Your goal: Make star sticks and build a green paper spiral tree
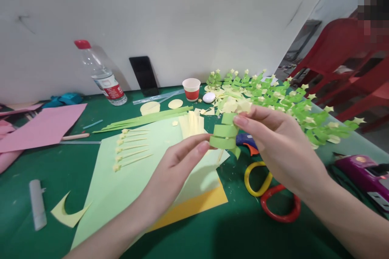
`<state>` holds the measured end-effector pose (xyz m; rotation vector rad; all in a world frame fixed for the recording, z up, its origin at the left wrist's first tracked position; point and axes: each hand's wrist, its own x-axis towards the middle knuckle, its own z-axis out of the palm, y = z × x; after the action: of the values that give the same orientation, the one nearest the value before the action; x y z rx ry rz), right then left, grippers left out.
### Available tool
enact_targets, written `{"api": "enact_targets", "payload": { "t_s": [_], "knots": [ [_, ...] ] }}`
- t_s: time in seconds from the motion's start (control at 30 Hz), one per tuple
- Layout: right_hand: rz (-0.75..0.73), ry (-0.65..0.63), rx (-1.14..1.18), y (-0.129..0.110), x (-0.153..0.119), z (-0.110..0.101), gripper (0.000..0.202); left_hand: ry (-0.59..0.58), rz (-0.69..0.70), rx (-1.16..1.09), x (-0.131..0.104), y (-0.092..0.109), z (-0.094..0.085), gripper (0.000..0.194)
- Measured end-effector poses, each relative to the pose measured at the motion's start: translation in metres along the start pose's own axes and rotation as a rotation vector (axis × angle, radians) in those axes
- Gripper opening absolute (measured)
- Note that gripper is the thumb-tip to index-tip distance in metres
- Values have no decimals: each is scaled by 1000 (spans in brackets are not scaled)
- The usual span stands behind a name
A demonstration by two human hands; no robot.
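A coiled green paper strip [224, 136] with pale yellow paper pieces at its top hangs between my hands above the table. My right hand [273, 141] pinches its upper right side, thumb towards me. At its lower left edge, the closed thumb and fingers of my left hand [182, 162] hold the strip. Light green paper sheets [103, 186] lie below, bearing a row of thin sticks with yellow tips [133, 145] and a bundle of pale yellow strips [193, 123]. Scissors with yellow and red handles [281, 203] lie under my right hand.
Several finished green spirals with stars [279, 97] stand at the back right. A paper cup [191, 90], phone [144, 76] and water bottle [105, 77] line the wall. Pink paper [45, 125] and a glue stick [38, 204] lie left; a purple power strip [364, 178] lies right.
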<state>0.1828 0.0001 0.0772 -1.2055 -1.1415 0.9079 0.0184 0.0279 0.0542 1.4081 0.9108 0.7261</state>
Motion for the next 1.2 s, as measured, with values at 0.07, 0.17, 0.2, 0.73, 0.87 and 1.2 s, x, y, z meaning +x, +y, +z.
{"api": "enact_targets", "payload": {
  "t_s": [0.07, 0.17, 0.2, 0.73, 0.87, 1.2],
  "knots": [
    [12, -19, 13, 1, 0, 1, 12, -75, 21, -31, 0, 0, 2, 23],
    [11, -23, 9, 2, -1, 2, 12, -140, 34, -14, 0, 0, 3, 25],
    [12, -20, 10, 3, -1, 2, 12, -135, 21, 2, -1, 0, 3, 26],
    [-24, -14, -6, 1, -2, 1, 15, -34, -57, -3, 9, -12, -3, 34],
    [-34, -23, -31, 1, -3, 4, 17, -4, -64, 33, 6, -10, 0, 38],
    [-34, -67, -68, 4, -8, 8, 19, -1, -42, 165, -1, -2, 6, 50]
  ]
}}
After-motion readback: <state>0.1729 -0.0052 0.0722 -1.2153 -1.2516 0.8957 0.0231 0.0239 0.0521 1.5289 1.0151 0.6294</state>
